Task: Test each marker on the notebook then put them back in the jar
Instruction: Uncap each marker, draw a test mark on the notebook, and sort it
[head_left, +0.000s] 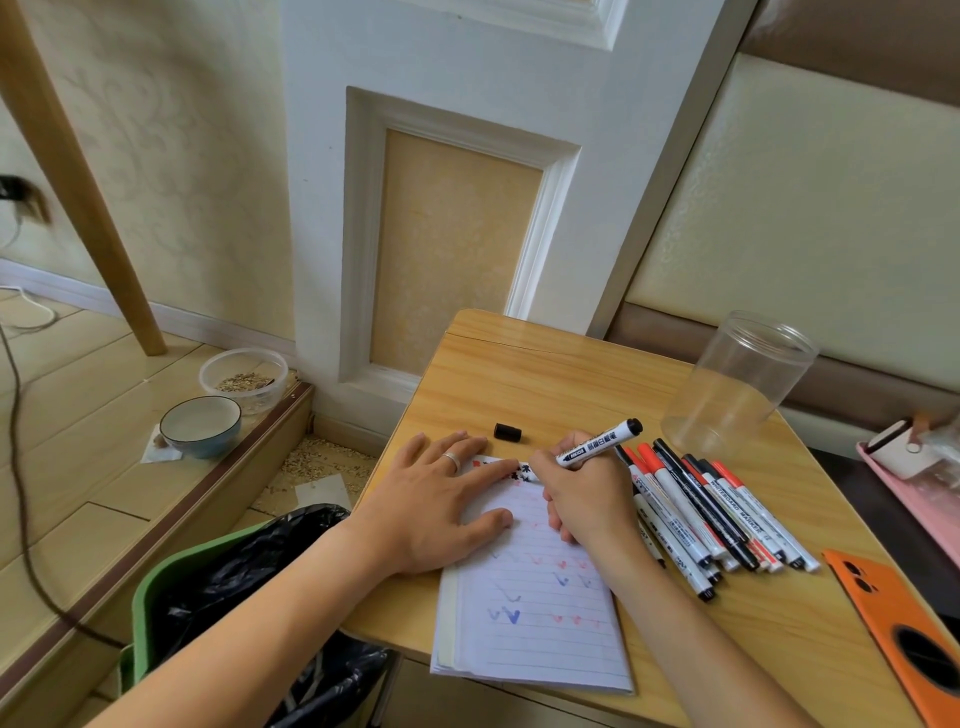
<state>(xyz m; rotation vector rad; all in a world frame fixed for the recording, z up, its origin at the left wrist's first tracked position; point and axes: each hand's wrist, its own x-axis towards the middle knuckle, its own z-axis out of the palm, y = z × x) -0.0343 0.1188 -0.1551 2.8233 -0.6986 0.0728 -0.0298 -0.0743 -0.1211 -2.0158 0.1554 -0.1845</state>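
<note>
A lined notebook (540, 613) with red and blue test marks lies open on the small wooden table (519, 374). My left hand (436, 499) lies flat on the upper left of the page. My right hand (582, 493) grips a black marker (597, 444), its tip down on the top of the page. Its black cap (507, 431) lies on the table just beyond the notebook. Several capped red and black markers (706, 514) lie in a pile to the right of my right hand. The clear plastic jar (737, 384) stands at the back right with nothing in it.
An orange phone case (893, 623) lies at the table's right front. A pink tray (914, 483) sits further right. Left of the table stands a green bin with a black bag (223, 587). Two bowls (218, 405) sit on the floor step.
</note>
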